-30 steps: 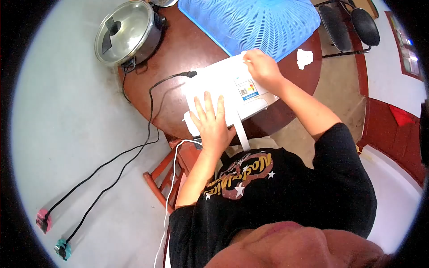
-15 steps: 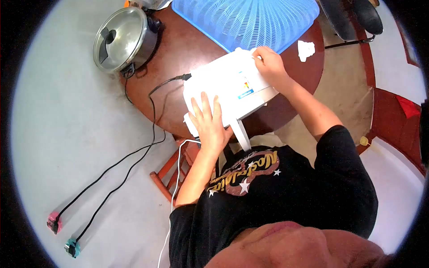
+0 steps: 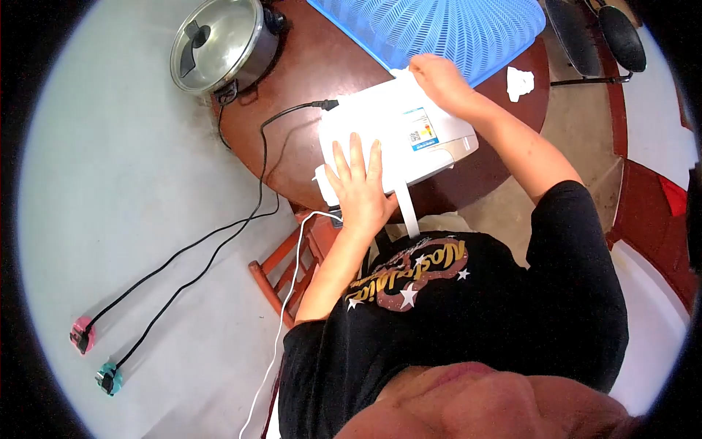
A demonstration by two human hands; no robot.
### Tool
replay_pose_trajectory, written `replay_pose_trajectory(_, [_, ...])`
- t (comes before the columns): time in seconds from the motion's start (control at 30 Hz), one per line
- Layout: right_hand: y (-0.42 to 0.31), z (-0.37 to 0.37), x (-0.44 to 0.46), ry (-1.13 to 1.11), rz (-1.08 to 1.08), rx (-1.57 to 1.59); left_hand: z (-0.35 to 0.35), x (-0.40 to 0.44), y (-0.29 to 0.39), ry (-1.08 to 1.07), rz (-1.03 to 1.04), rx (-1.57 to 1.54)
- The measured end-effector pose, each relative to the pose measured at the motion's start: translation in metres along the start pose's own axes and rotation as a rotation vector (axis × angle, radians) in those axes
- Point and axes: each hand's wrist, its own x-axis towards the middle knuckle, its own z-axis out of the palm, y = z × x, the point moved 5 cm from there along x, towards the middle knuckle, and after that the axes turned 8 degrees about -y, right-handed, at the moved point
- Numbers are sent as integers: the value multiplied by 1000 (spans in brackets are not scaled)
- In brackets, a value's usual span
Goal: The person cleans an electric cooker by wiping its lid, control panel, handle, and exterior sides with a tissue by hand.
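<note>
A white appliance, in shape like a rice cooker, lies on the brown round table at my front. It bears a blue and white label, and a white handle-like strip hangs toward my shirt. My left hand lies flat on its near left part with the fingers spread. At its far edge, my right hand has its fingers curled down; a bit of white shows beside them, and I cannot tell what they hold. A black plug sits in the appliance's left side.
A lidded steel pot stands at the table's left edge. A blue plastic basket is at the back, with crumpled white paper to its right. Black cords run to pink and teal plugs. A red chair stands below.
The view has shifted, so the table and pot sit further right and higher. My right hand has moved along the appliance's far edge toward its left. My left hand stays flat on it.
</note>
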Motion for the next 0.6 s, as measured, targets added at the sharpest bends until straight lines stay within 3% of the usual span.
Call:
replay_pose_trajectory(0.07, [0,-12,-11,53,-81,231,1,-1,0,0,-17,4])
replay_pose_trajectory(0.17, [-15,-9,-34,82,-212,193,3,0,-2,13,-16,-17])
replay_pose_trajectory(0.23, [-32,1,-60,-42,-392,-1,1,-1,-2,10,-16,-21])
replay_pose_trajectory(0.33, [-51,-6,-82,-121,-310,48,1,-2,-2,10,-4,-36])
replay_pose_trajectory(0.4, [-53,-9,-89,-127,-395,91,1,-2,-3,7,0,-37])
replay_pose_trajectory(0.5, [-34,-12,-64,-71,-364,-15,0,-2,-4,14,20,-41])
replay_pose_trajectory(0.6, [-32,-14,-34,-55,-333,118,0,-1,-4,31,30,-39])
